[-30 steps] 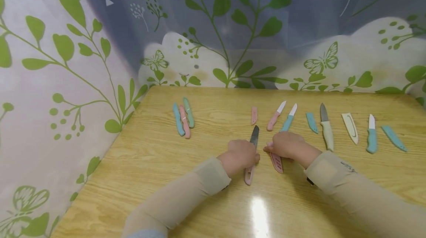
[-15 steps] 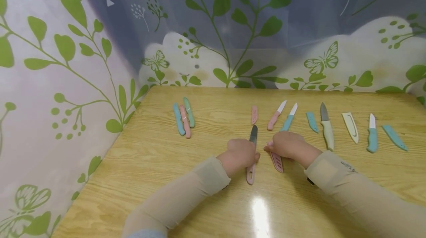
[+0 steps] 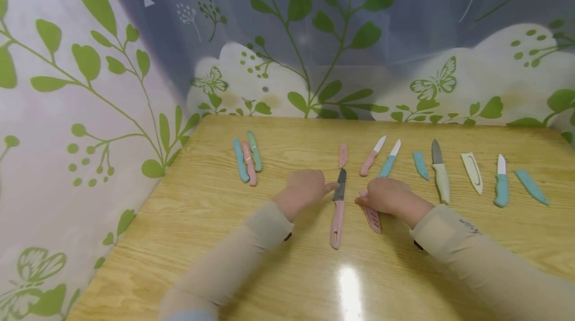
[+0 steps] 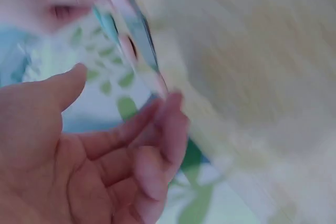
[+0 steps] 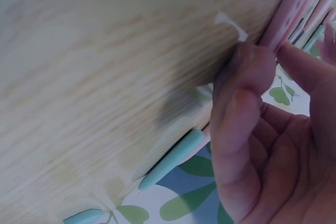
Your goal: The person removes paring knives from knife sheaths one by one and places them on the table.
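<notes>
Laying-out seems underway: the slotted sheath [image 3: 372, 219], pinched by the right hand [image 3: 390, 195], probably must be released; nothing is gripped by the left hand [image 3: 304, 191] beside a pink-handled knife [image 3: 338, 218].

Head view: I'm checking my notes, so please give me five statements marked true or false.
1. The right hand holds a pink sheath. True.
2. A pink-handled knife lies between the left hand and the right hand. True.
3. The left hand grips that knife's handle. False: the handle lies clear of both hands.
4. The cream sheath lies to the right of the cream-handled knife. True.
5. The cream-handled knife's blade is white. False: it is gray.
</notes>
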The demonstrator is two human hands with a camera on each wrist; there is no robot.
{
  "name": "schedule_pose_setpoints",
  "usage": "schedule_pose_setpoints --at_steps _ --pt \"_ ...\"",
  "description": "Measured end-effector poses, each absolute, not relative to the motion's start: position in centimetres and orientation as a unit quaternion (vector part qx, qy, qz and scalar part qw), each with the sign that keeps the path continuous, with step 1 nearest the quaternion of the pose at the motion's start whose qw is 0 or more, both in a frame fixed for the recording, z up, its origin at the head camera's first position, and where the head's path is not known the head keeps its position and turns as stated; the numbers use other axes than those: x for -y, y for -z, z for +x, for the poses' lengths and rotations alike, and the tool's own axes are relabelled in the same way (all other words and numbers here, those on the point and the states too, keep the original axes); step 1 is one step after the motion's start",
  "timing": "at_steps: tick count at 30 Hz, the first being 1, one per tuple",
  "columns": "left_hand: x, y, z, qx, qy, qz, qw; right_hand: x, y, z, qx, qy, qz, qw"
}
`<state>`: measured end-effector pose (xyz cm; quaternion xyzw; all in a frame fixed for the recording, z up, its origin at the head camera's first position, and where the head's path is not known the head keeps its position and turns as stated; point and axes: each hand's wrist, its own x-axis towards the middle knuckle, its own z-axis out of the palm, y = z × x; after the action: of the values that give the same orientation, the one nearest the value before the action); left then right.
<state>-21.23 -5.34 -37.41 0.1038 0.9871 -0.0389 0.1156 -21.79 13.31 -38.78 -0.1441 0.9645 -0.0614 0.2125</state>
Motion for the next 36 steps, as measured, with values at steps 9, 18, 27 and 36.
schedule_pose_setpoints --at_steps 9,18,27,36 --pt "10.5 37.3 -24.9 -0.994 -0.077 0.054 0.059 -13.5 39.1 -21.9 -0.965 0.062 -0.148 0.205" --pt "13.2 38.2 -27.3 -0.993 -0.104 0.023 0.051 -13.4 39.1 -21.8 -0.965 0.064 -0.142 0.210" --pt "14.6 38.4 -29.5 -0.995 -0.063 -0.032 0.072 -13.4 39.1 -21.8 -0.965 0.061 -0.139 0.215" --pt "15.6 38.5 -30.2 -0.992 -0.069 -0.054 0.088 -13.4 39.1 -22.1 -0.966 0.067 -0.139 0.208"
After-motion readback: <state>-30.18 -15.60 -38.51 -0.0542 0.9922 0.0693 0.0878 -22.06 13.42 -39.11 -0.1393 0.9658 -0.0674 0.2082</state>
